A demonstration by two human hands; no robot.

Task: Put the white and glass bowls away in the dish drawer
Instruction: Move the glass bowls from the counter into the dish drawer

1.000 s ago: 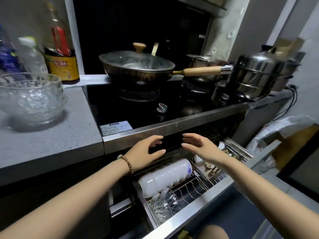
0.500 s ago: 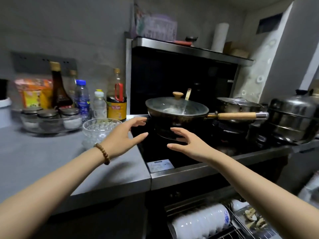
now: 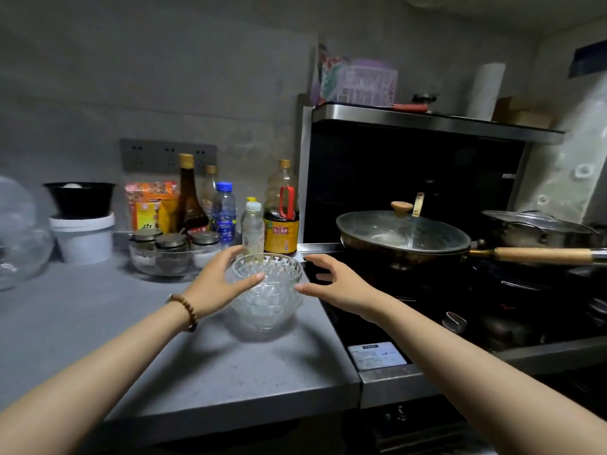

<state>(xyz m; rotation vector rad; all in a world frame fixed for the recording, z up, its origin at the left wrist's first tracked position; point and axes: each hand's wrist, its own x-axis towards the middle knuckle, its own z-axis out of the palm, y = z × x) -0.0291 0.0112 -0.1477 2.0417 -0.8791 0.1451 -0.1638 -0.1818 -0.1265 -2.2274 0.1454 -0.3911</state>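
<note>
Attention has swung from the dish drawer up to the tabletop (image 3: 197, 372). A second ago both hands hovered low over the open drawer, where white bowls already stood in the rack. Now the drawer is out of view and the hands bracket the stack of glass bowls (image 3: 266, 290).

The left hand (image 3: 213, 284) is at the stack's left side, fingers spread and curving behind the rim, thumb across the near wall; whether it presses the glass yet I cannot tell. The right hand (image 3: 338, 287) is just right of the stack, fingers apart and lightly curved. Neither has closed on anything; both are open.

The stack stands upright on the tabletop where it stood before. A small clear bottle (image 3: 253, 229) and a soy sauce bottle (image 3: 281, 218) are just behind it, and a lidded wok (image 3: 404, 238) sits to its right.

The white bowls look dealt with, so the glass ones are probably the remaining load and the pickup is about to begin. Nested glass may slip or chink, so an even two-sided grip seems wise, lifting clear of the bottles behind.
</note>
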